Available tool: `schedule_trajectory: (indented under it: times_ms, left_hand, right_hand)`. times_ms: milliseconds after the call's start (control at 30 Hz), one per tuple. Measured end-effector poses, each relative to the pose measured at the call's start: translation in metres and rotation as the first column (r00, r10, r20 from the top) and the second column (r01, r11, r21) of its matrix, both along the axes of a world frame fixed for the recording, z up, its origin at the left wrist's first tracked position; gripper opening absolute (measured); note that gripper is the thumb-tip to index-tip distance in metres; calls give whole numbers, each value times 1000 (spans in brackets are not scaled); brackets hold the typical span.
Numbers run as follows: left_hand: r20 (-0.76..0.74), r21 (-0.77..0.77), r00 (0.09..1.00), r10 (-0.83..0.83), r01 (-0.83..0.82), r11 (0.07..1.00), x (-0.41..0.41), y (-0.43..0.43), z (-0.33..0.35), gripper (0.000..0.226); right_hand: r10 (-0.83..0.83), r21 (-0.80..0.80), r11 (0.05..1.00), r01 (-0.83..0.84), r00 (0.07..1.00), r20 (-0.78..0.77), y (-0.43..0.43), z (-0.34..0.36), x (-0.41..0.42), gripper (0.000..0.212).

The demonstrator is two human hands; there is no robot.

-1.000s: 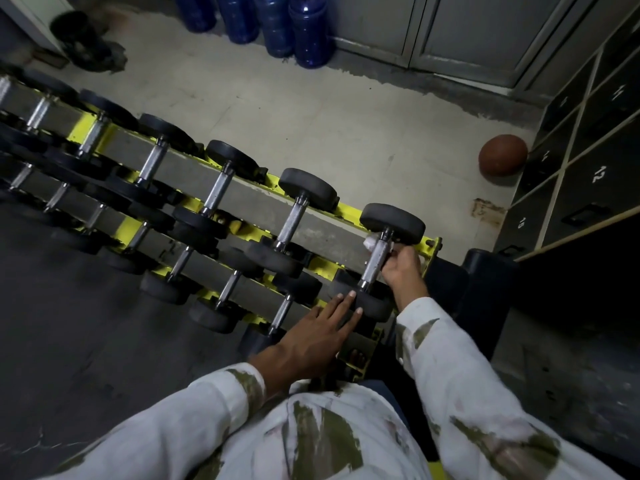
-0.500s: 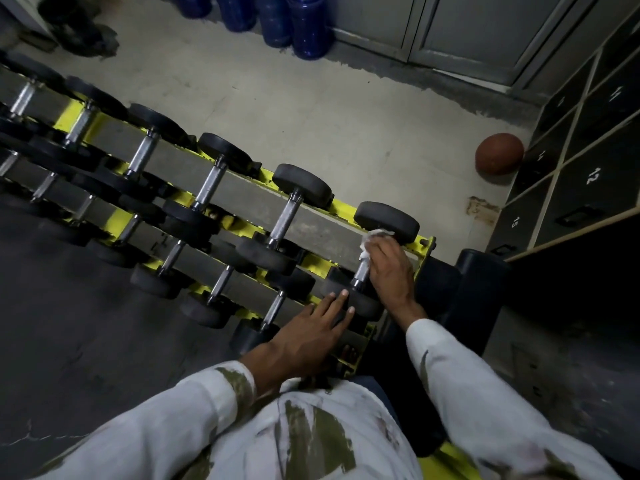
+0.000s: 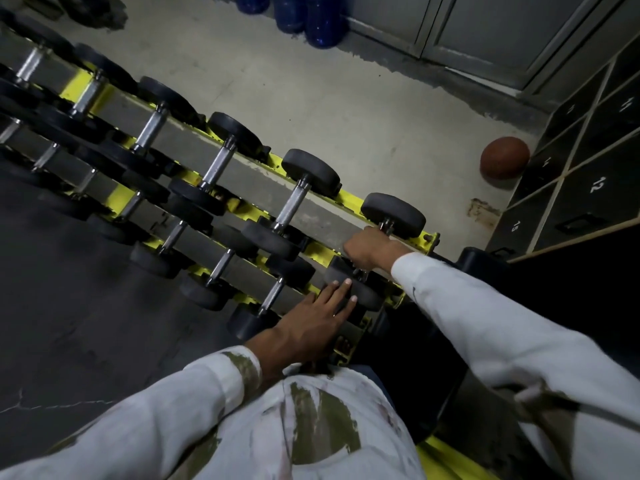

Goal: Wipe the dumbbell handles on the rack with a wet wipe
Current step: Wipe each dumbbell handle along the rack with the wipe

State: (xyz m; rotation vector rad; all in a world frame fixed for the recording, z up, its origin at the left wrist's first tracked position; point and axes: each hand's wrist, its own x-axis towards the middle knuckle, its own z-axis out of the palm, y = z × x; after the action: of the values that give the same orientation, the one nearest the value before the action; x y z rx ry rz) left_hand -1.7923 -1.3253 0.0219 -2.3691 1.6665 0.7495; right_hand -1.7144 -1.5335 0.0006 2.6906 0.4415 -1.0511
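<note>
The right hand (image 3: pixel 369 249) has its fingers clenched round the handle of the end dumbbell (image 3: pixel 393 214) on the top row of the rack (image 3: pixel 426 242); only a short stub of chrome shows between the knuckles and the far black head, and the near head sits just below the wrist. The wipe is hidden inside that grip and cannot be made out. The left hand (image 3: pixel 317 318) lies flat, fingers (image 3: pixel 341 291) released and spread, tips resting on the near head of that dumbbell and the palm over the rack's lower corner; it grasps nothing. Both arms wear white sleeves (image 3: pixel 485 317) with olive blotches. Next along the top row stands a second dumbbell (image 3: pixel 294 202) with its knurled handle bare, and more follow toward the upper left, each lying across the grey rails with yellow frame showing between. A lower row (image 3: pixel 221 265) of smaller dumbbells runs parallel, nearer the person. Beyond the rack is pale concrete floor (image 3: pixel 346 109); a brown ball (image 3: pixel 505 157) rests on it against numbered dark lockers (image 3: pixel 588 188) at right. Blue bottles (image 3: pixel 311 19) stand by the far wall
</note>
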Motion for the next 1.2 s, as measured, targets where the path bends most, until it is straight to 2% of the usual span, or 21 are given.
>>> schedule_trajectory:
  times_ms: [100, 167, 233, 300, 367, 400, 467, 500, 567, 600, 667, 733, 800, 867, 933, 1033, 1100, 1200]
  left_hand:
    - [2, -3, 1000, 16, -16, 1000, -1, 1, -2, 97]
    - [6, -7, 1000, 15, -15, 1000, -2, 1, -1, 99]
    - [4, -11, 1000, 11, -11, 1000, -2, 1, -1, 100]
    - [3, -11, 1000, 9, -9, 1000, -2, 1, -2, 99]
    - [-3, -13, 1000, 10, -10, 1000, -2, 2, -4, 99]
    - [-6, -15, 1000, 12, -13, 1000, -1, 3, -5, 98]
    - [-11, -23, 1000, 17, -17, 1000, -1, 3, -6, 95]
    - [-14, -29, 1000, 19, -19, 999, -1, 3, -6, 93]
    - [-24, -39, 999, 23, -24, 999, -2, 4, -5, 88]
    - [-27, -43, 999, 24, -26, 999, -2, 4, -5, 86]
    - [-27, -42, 999, 31, -32, 999, -2, 4, -7, 87]
    - [-24, -24, 999, 30, -31, 999, -2, 3, -7, 92]
    - [-22, 0, 1000, 16, -16, 1000, -2, 3, -7, 95]
    - [-26, 10, 1000, 5, -5, 1000, -1, 2, -6, 97]
    - [-25, 2, 1000, 4, -4, 1000, 0, 3, -6, 98]
    - [-22, -13, 1000, 9, -9, 1000, 0, 4, -6, 97]
    - [-25, -15, 1000, 11, -11, 1000, 0, 5, -7, 100]
    - [-21, -12, 1000, 13, -14, 1000, -1, 5, -8, 106]
  right_hand:
    - [-73, 94, 991, 94, 975, -208, 5, 2, 9, 17]
    - [-50, 131, 988, 79, 976, -212, 3, 2, 4, 19]
    - [-17, 183, 982, 35, 995, -97, -1, 5, -5, 15]
    - [8, 242, 970, -31, 995, 97, -6, 6, -19, 13]
    - [-76, 360, 933, -10, 972, 223, -14, 4, -38, 14]
    - [-171, 444, 895, 51, 957, 234, -19, 1, -49, 13]
    - [-457, 625, 736, 262, 872, 172, -27, -7, -74, 5]
    - [-619, 697, 606, 384, 778, 110, -29, -16, -87, 5]
    - [-859, 744, 311, 592, 510, -46, -26, -36, -108, 13]
    - [-918, 740, 162, 653, 375, -130, -22, -46, -113, 17]
    - [-925, 722, -144, 677, 167, -341, -17, -56, -111, 20]
    - [-820, 635, -411, 654, 40, -572, -15, -54, -97, 29]
    - [-708, 530, -546, 648, -19, -706, -13, -48, -88, 34]
    - [-651, 489, -609, 624, -43, -757, -14, -46, -89, 33]
    - [-674, 521, -613, 593, -49, -737, -15, -49, -98, 25]
    - [-810, 677, -487, 552, 5, -587, -14, -56, -115, 12]
    - [-889, 787, -306, 536, 135, -438, -14, -57, -122, 11]
    - [-872, 851, 117, 512, 463, -158, -21, -45, -114, 8]
